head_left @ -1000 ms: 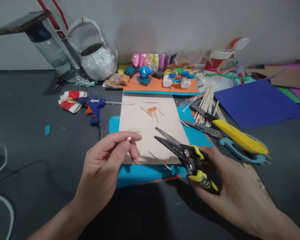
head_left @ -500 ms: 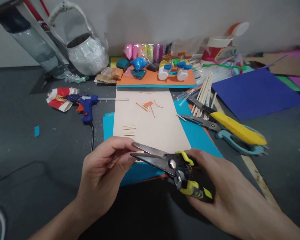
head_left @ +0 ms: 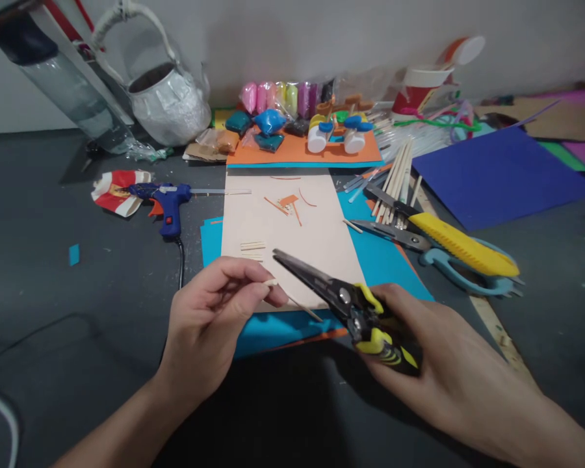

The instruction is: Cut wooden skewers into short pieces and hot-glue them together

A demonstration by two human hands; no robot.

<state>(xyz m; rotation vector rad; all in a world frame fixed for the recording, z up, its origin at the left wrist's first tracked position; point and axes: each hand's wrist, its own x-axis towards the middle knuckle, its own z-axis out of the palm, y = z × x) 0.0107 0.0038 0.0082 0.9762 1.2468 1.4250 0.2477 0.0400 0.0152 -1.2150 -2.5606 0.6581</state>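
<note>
My left hand [head_left: 214, 312] pinches a short pale wooden stick [head_left: 271, 283] between thumb and forefinger, its end showing at the fingertips. A thin stick [head_left: 306, 309] reaches out past those fingers over the paper's front edge; whether they touch it I cannot tell. In my right hand [head_left: 429, 351] are black and yellow shears [head_left: 316, 273], blades closed, tips just right of and above my left fingertips. Beneath them lies a pale sheet of paper [head_left: 322, 240], with several cut stick pieces [head_left: 252, 246] in rows and orange scraps [head_left: 289, 201] on it.
A blue glue gun [head_left: 171, 205] lies left. On the right are wooden sticks [head_left: 394, 182], a yellow cutter knife [head_left: 463, 244], blue-handled scissors [head_left: 448, 270] and dark blue paper [head_left: 497, 175]. Clay packets [head_left: 269, 121], a silvery basket [head_left: 170, 107] and a bottle [head_left: 73, 91] stand behind.
The shears' blades have gone from open around the stick to closed, and have moved up and away from my left fingers. A thin stick now shows beside those fingers.
</note>
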